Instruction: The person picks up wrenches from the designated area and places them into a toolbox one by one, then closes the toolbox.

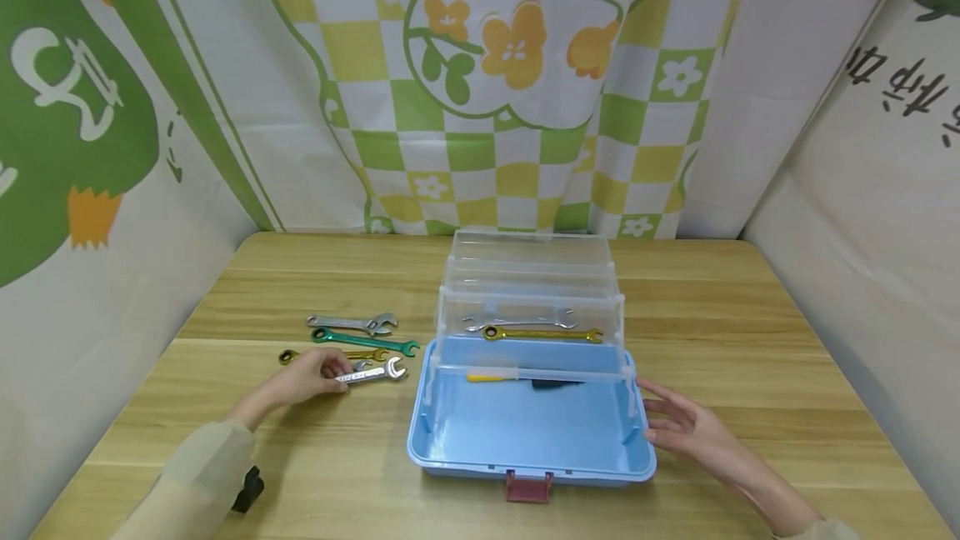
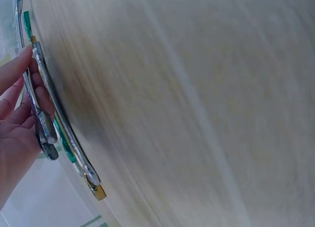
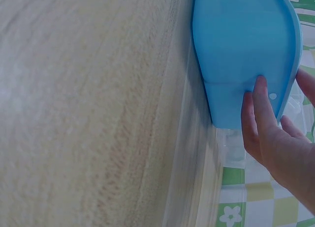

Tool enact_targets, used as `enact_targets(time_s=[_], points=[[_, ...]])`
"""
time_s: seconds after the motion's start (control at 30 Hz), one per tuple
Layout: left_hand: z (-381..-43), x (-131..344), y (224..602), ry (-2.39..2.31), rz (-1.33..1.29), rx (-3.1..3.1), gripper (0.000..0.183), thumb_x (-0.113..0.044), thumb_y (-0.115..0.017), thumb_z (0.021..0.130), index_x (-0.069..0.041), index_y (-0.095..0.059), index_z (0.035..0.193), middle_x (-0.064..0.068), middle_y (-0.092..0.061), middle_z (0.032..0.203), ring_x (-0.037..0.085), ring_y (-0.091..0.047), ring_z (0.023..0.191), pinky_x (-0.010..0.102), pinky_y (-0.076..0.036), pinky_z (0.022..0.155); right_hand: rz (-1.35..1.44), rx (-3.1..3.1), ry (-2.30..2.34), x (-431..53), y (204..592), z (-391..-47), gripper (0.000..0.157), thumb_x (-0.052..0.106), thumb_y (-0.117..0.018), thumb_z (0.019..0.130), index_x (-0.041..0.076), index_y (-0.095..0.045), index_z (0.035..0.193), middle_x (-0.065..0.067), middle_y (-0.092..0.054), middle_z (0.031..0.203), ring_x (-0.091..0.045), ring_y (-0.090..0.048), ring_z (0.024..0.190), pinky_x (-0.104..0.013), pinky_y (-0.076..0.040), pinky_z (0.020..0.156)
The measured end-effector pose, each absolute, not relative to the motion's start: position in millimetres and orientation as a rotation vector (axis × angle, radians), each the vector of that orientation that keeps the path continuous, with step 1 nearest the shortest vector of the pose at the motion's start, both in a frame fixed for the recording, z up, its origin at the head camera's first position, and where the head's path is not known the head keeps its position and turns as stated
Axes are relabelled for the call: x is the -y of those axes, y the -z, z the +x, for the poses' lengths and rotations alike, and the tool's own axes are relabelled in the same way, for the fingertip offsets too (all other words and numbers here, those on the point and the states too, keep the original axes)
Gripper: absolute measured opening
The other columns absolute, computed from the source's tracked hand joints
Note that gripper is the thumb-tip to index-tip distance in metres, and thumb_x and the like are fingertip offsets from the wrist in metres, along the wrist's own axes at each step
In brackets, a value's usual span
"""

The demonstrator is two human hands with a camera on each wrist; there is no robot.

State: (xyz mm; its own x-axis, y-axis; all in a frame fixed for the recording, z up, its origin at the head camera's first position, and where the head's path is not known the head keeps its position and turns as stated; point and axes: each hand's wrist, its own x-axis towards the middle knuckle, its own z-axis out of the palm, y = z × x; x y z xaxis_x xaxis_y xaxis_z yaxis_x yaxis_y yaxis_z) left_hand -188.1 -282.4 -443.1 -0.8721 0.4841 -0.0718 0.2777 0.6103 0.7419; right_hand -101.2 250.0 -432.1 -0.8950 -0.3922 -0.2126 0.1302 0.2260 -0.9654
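In the head view my left hand (image 1: pixel 311 375) pinches a silver combination wrench (image 1: pixel 371 373), its open end pointing right toward the box. The left wrist view shows this wrench (image 2: pixel 30 91) between thumb and fingers, with another silver wrench (image 2: pixel 66 121) just beyond. Around the hand lie a gold ratcheting wrench (image 1: pixel 367 354), a green ratcheting wrench (image 1: pixel 367 342) and an adjustable wrench (image 1: pixel 348 324). My right hand (image 1: pixel 693 432) touches the right side of the blue toolbox (image 1: pixel 532 467); in the right wrist view its extended fingers (image 3: pixel 263 101) rest against the wall.
The toolbox's clear tiered trays (image 1: pixel 531 300) are raised at the back. They hold a gold wrench (image 1: pixel 543 334) and a silver wrench (image 1: pixel 525 324). A yellow-handled tool (image 1: pixel 491 377) with a black part lies below. A red latch (image 1: pixel 528 487) hangs in front. A patterned curtain (image 1: pixel 517 157) closes the back.
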Motion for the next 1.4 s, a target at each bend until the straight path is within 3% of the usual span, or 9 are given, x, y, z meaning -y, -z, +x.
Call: enact_targets(time_s=[0.6, 1.4], points=[[-173.4, 275.1, 414.7, -1.19, 0.476, -2.667, 0.015, -0.001, -0.064, 0.076, 0.004, -0.058, 0.089, 0.006, -0.055, 0.08, 0.013, -0.05, 0.072, 0.022, -0.045, 0.061, -0.213, -2.106, 1.702, -250.0, 434.8, -102.6, 0.069, 0.013, -0.059, 0.084, 0.004, -0.019, 0.139, -0.033, -0.025, 0.134, -0.04, -0.043, 0.113, -0.035, -0.045, 0.086], [-165.6, 251.9, 371.1, -1.193, 0.492, -2.783, 0.015, -0.009, -0.064, 0.08, -0.003, -0.061, 0.094, 0.005, -0.058, 0.082, 0.013, -0.05, 0.07, 0.023, -0.045, 0.055, -0.252, -2.08, 1.723, -251.1, 435.3, -101.6, 0.068, 0.01, -0.057, 0.085, 0.002, -0.017, 0.139, -0.035, -0.027, 0.132, -0.04, -0.043, 0.113, -0.032, -0.046, 0.086]])
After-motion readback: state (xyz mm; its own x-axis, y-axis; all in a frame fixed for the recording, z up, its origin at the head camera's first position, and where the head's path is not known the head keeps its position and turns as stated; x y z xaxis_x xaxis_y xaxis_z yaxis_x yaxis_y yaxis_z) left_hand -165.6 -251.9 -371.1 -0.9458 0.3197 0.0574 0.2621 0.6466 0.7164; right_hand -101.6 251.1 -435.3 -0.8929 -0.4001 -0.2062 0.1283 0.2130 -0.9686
